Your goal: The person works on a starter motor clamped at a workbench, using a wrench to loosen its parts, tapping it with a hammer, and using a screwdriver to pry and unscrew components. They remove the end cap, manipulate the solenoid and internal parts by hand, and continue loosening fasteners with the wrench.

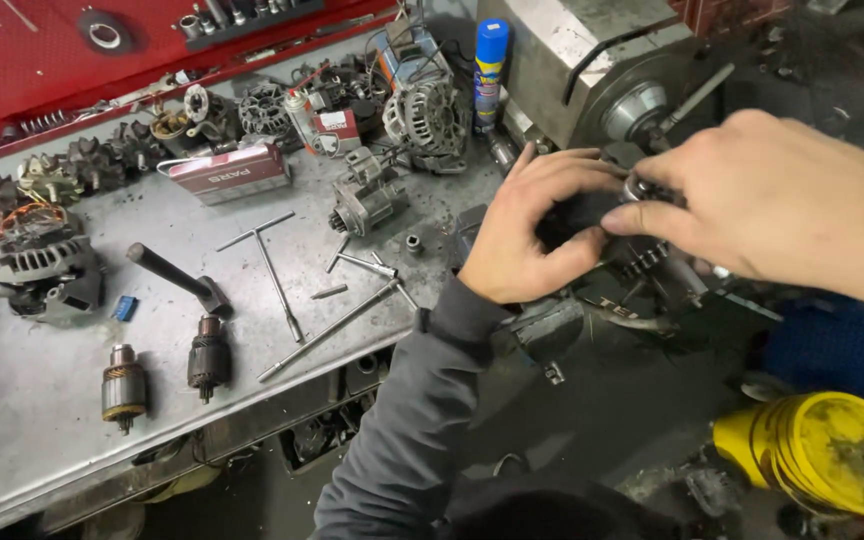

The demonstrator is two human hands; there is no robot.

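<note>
Hands are seen at the workbench's (42, 400) right edge, where a small dark metal part (577, 215) is clamped between the curled fingers of the left hand (527, 240) and pinched from above by the right hand (752, 200), just below the grey machine (572, 50), with 2 armatures (167, 370) lying near the front edge.
</note>
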